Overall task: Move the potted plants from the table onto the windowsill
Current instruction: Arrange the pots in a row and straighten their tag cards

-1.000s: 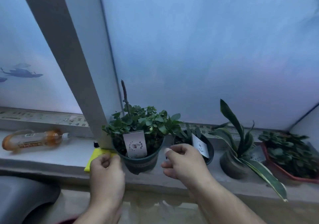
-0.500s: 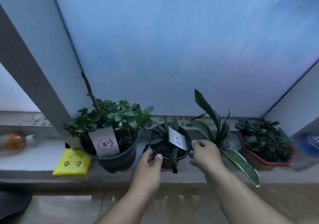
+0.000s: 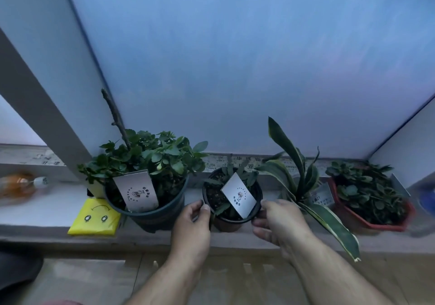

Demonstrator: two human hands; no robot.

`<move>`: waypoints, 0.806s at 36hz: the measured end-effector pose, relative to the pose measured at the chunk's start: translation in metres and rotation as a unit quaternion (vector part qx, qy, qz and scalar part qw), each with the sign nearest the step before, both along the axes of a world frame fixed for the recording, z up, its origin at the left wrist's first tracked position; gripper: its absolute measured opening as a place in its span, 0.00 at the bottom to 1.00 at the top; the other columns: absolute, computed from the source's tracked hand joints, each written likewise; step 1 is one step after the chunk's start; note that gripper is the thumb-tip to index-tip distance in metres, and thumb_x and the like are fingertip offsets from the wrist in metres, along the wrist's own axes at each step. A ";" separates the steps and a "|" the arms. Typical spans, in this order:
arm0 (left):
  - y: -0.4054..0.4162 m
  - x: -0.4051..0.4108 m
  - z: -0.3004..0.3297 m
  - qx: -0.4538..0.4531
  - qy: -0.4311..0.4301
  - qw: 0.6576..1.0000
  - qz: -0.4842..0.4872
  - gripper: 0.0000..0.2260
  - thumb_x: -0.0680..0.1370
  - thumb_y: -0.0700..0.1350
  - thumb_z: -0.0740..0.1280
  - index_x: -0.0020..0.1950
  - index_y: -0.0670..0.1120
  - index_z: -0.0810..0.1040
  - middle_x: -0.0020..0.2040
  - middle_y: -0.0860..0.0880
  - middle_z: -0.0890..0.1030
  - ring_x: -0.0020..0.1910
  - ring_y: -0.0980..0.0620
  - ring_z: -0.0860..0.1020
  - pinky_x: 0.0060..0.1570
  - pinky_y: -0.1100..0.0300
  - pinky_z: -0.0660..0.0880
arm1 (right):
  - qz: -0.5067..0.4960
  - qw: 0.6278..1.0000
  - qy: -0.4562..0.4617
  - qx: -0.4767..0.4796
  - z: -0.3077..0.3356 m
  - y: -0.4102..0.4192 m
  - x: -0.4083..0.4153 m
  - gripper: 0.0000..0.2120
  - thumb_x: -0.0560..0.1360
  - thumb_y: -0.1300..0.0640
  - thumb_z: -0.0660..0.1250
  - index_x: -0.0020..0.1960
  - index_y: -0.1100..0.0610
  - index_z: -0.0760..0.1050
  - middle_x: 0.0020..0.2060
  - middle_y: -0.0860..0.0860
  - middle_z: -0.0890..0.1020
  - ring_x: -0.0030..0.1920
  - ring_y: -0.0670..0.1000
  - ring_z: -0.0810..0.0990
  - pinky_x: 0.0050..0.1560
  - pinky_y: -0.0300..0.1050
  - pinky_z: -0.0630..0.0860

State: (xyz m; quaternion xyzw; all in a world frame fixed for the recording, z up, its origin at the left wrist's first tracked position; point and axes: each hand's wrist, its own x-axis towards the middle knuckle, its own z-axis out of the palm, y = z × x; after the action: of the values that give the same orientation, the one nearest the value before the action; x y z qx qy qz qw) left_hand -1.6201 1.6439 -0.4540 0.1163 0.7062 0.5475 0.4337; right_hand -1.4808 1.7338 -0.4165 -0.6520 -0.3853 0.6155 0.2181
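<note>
A: What could go wrong with the small black pot (image 3: 231, 207)?

B: It stands on the windowsill (image 3: 47, 213), near the front edge, at about 6 o'clock in view. The left hand (image 3: 191, 224) and right hand (image 3: 276, 221) each grasp its rim, at 9 and 3 o'clock. A careless nudge could, I think, tip it off the ledge or spill soil.

A: And what is inside?

B: Dark soil, a small spiky plant and a white tag (image 3: 238, 195). At its 9 o'clock, just beside it, the large dark pot (image 3: 150, 213) holds a leafy plant and a tag. At 3 o'clock a long-leaved plant (image 3: 292, 175), then a red pot (image 3: 367, 222) of succulents.
</note>
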 end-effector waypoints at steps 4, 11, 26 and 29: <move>0.001 0.003 0.015 0.058 -0.087 0.994 -0.025 0.14 0.84 0.54 0.59 0.56 0.50 0.83 0.50 0.55 0.88 0.47 0.60 0.86 0.50 0.56 0.78 | -0.016 1.000 0.006 0.009 -0.005 0.003 -0.005 0.06 0.83 0.61 0.62 0.54 0.64 0.76 0.47 0.62 0.83 0.38 0.55 0.83 0.35 0.49 0.84; -0.001 0.002 0.009 0.061 -0.148 0.987 0.029 0.25 0.78 0.45 0.72 0.73 0.46 0.70 0.68 0.48 0.79 0.63 0.51 0.80 0.62 0.53 0.77 | -0.011 0.999 0.030 -0.016 -0.008 -0.012 -0.008 0.05 0.82 0.61 0.63 0.54 0.62 0.76 0.50 0.59 0.83 0.41 0.55 0.85 0.35 0.48 0.84; -0.002 0.019 0.010 0.032 -0.128 0.991 -0.003 0.09 0.83 0.48 0.64 0.59 0.48 0.82 0.54 0.48 0.87 0.56 0.50 0.83 0.65 0.49 0.76 | -0.055 0.997 0.048 -0.023 -0.004 -0.016 -0.015 0.05 0.82 0.62 0.64 0.57 0.63 0.74 0.52 0.63 0.83 0.43 0.56 0.85 0.40 0.51 0.86; -0.006 0.027 0.015 0.004 -0.076 0.997 -0.007 0.07 0.83 0.48 0.64 0.55 0.50 0.81 0.55 0.52 0.86 0.55 0.53 0.82 0.64 0.48 0.76 | -0.044 0.997 0.050 -0.032 0.001 -0.020 -0.013 0.07 0.82 0.60 0.65 0.57 0.63 0.75 0.52 0.61 0.82 0.44 0.57 0.85 0.39 0.50 0.85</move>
State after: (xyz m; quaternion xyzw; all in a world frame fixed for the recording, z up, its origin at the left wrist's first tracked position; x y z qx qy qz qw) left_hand -1.5934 1.6381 -0.4389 0.0810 0.6687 0.5542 0.4890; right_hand -1.4937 1.7141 -0.4157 -0.6433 -0.3250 0.6494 0.2426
